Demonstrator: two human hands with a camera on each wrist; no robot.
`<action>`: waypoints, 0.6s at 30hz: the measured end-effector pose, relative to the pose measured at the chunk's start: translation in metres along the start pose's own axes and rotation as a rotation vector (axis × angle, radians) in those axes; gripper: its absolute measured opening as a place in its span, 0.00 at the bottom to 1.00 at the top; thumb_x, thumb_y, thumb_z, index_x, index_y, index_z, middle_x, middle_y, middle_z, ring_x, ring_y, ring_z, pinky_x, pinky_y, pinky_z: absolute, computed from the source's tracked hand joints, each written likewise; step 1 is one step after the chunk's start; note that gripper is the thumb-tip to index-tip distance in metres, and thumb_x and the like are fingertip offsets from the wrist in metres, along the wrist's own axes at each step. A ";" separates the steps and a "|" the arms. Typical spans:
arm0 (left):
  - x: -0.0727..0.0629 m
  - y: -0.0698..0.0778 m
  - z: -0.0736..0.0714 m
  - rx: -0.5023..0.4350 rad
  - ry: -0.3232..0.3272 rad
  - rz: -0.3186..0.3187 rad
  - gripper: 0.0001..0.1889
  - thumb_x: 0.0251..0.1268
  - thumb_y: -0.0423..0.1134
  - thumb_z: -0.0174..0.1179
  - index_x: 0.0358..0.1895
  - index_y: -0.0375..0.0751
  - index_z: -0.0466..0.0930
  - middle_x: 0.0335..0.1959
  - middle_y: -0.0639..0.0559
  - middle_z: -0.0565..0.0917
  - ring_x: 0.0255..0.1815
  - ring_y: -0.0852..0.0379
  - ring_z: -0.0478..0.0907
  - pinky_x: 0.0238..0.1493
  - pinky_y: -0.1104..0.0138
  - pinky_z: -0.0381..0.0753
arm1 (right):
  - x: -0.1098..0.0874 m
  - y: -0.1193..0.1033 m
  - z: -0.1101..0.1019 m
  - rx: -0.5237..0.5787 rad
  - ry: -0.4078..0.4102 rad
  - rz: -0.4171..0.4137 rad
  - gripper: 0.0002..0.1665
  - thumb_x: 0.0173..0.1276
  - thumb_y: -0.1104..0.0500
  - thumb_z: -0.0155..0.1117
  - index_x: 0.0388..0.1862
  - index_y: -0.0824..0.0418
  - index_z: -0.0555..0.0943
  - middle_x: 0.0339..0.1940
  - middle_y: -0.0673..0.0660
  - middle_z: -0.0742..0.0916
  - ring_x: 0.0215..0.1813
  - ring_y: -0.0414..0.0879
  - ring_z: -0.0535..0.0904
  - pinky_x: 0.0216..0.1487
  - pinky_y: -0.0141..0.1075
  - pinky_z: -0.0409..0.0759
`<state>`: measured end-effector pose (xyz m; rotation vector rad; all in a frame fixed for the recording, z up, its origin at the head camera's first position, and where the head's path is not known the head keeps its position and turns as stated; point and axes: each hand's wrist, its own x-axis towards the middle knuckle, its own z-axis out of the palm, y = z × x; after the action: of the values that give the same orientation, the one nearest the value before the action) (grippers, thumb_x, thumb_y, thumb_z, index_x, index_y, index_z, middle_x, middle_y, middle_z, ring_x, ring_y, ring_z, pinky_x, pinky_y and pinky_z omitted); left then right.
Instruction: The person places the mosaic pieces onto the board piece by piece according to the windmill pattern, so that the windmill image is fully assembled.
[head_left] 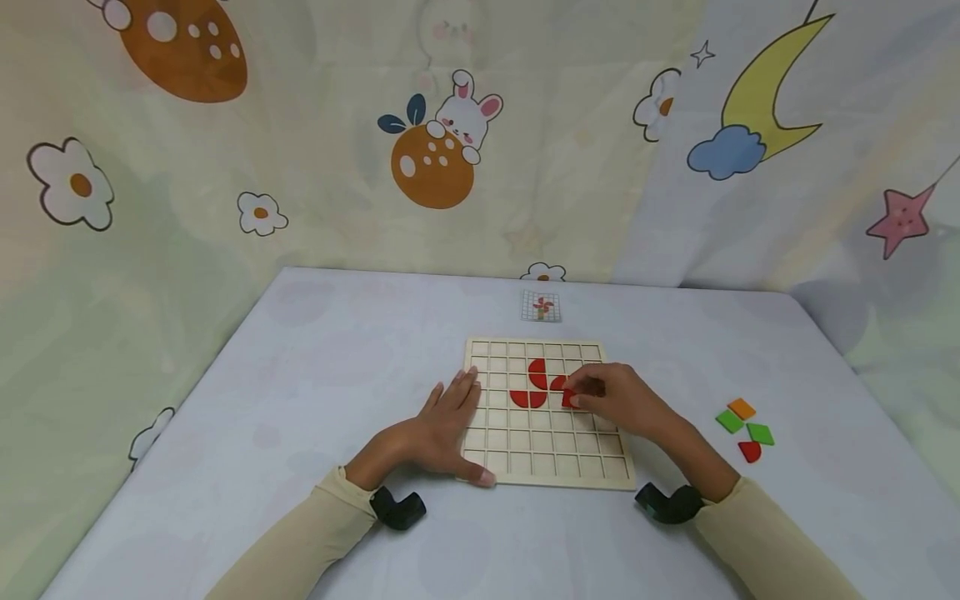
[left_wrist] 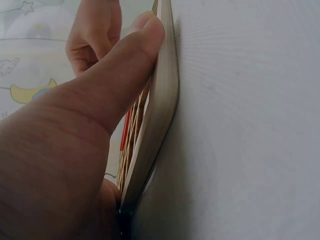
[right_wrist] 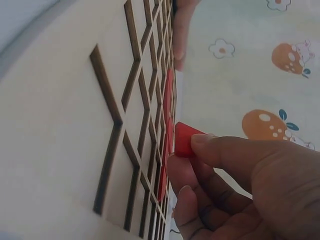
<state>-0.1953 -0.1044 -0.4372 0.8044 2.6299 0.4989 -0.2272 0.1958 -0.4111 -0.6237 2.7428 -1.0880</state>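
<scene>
A person's two bare hands work apart at a light wooden board (head_left: pixel 555 470) marked with a grid, which lies on a white-covered table (head_left: pixel 337 375). The left hand (head_left: pixel 437 433) rests on the board's left side, fingers spread, the thumb lying at the near left corner. The right hand (head_left: pixel 624 400) pinches a small red piece (right_wrist: pixel 185 142) between thumb and fingers, right of the board's centre. Whether this piece touches the board is hard to tell, since the fingers partly cover it.

Just left of it, other red pieces (head_left: pixel 537 373), with curved edges, lie on the grid. A small card (head_left: pixel 541 307) with a pinwheel-like picture lies beyond the board's far edge. Well to the right, an orange piece (head_left: pixel 742 408), two green pieces (head_left: pixel 761 433) and a round-edged red one (head_left: pixel 750 452) lie close together. Behind hangs a cartoon-printed backdrop (head_left: pixel 322 125).
</scene>
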 end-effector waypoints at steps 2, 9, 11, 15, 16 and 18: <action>0.000 0.000 0.000 0.001 0.001 0.000 0.71 0.43 0.73 0.65 0.78 0.36 0.31 0.79 0.45 0.29 0.77 0.50 0.24 0.71 0.48 0.30 | 0.003 0.000 0.002 -0.001 -0.016 -0.020 0.08 0.64 0.67 0.68 0.42 0.61 0.85 0.39 0.51 0.85 0.39 0.46 0.78 0.43 0.37 0.79; 0.000 -0.001 0.000 0.006 0.003 -0.003 0.71 0.42 0.74 0.65 0.78 0.36 0.31 0.79 0.45 0.29 0.77 0.51 0.24 0.71 0.48 0.30 | 0.013 -0.002 0.007 -0.006 -0.041 -0.050 0.09 0.62 0.70 0.68 0.41 0.61 0.86 0.36 0.50 0.84 0.37 0.45 0.76 0.39 0.35 0.78; 0.000 -0.002 0.000 0.010 0.003 -0.006 0.71 0.42 0.74 0.65 0.78 0.36 0.31 0.79 0.45 0.29 0.77 0.51 0.24 0.71 0.48 0.30 | 0.016 -0.003 0.008 -0.008 -0.056 -0.033 0.09 0.62 0.69 0.68 0.42 0.61 0.86 0.36 0.49 0.84 0.37 0.45 0.76 0.39 0.35 0.78; 0.000 -0.002 0.001 0.009 0.004 0.000 0.71 0.42 0.75 0.64 0.78 0.36 0.31 0.79 0.45 0.29 0.77 0.51 0.23 0.71 0.48 0.30 | 0.017 -0.005 0.011 -0.033 -0.067 0.006 0.09 0.62 0.69 0.69 0.42 0.61 0.86 0.36 0.49 0.84 0.37 0.44 0.77 0.39 0.37 0.78; 0.000 -0.002 0.001 0.007 0.005 0.002 0.71 0.42 0.75 0.64 0.78 0.36 0.31 0.79 0.45 0.29 0.77 0.51 0.23 0.71 0.48 0.30 | 0.018 -0.006 0.012 -0.044 -0.064 0.011 0.10 0.62 0.69 0.69 0.42 0.62 0.86 0.36 0.49 0.84 0.37 0.44 0.76 0.39 0.37 0.77; 0.000 -0.002 0.001 0.003 0.008 0.007 0.71 0.42 0.75 0.64 0.78 0.36 0.31 0.79 0.45 0.29 0.77 0.51 0.24 0.71 0.48 0.30 | 0.017 -0.007 0.013 -0.063 -0.060 0.019 0.10 0.62 0.69 0.69 0.42 0.62 0.86 0.36 0.49 0.84 0.36 0.44 0.76 0.39 0.37 0.77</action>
<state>-0.1961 -0.1058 -0.4394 0.8146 2.6365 0.5011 -0.2372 0.1756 -0.4149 -0.6267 2.7356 -0.9657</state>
